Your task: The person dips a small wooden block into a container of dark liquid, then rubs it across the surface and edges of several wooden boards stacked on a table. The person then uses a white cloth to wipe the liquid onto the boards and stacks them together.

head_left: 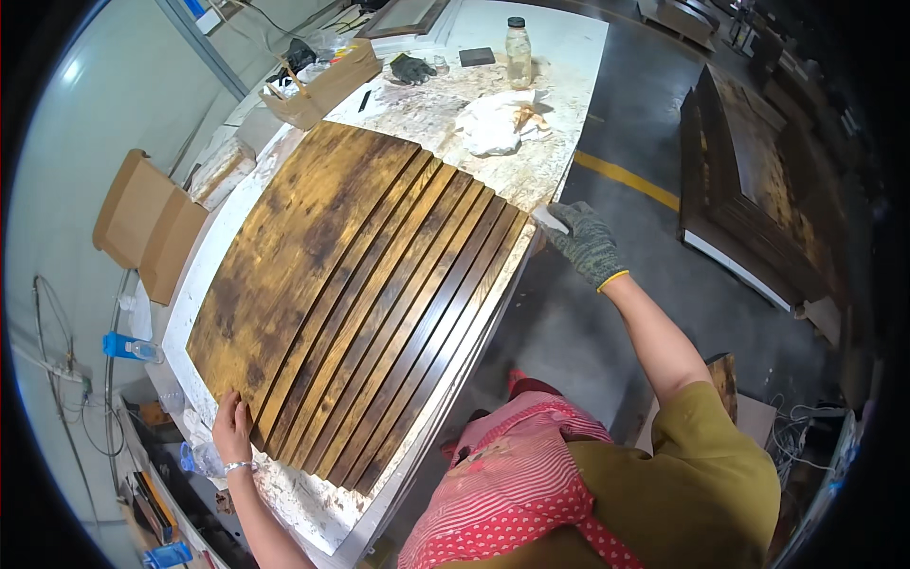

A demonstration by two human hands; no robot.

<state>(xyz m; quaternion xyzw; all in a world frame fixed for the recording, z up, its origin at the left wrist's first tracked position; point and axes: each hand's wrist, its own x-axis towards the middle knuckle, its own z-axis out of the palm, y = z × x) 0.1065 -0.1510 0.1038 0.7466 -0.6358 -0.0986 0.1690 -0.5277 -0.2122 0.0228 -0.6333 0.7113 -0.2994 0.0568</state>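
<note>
Several brown wood-grain boards lie in a stepped, overlapping stack on a white worktable, their long edges fanned toward my right. My bare left hand, with a bracelet at the wrist, grips the near left corner of the uppermost board. Beyond the stack's far right corner is my right hand, in a dark grey-green knit glove with a yellow cuff. Its fingers close round a small white cloth beside the board ends. Part of that cloth is hidden by the glove.
A crumpled white cloth and a dark-capped jar stand on the stained worktable. Farther left are a dark glove and a cardboard box. Stacked dark panels stand across the floor at right.
</note>
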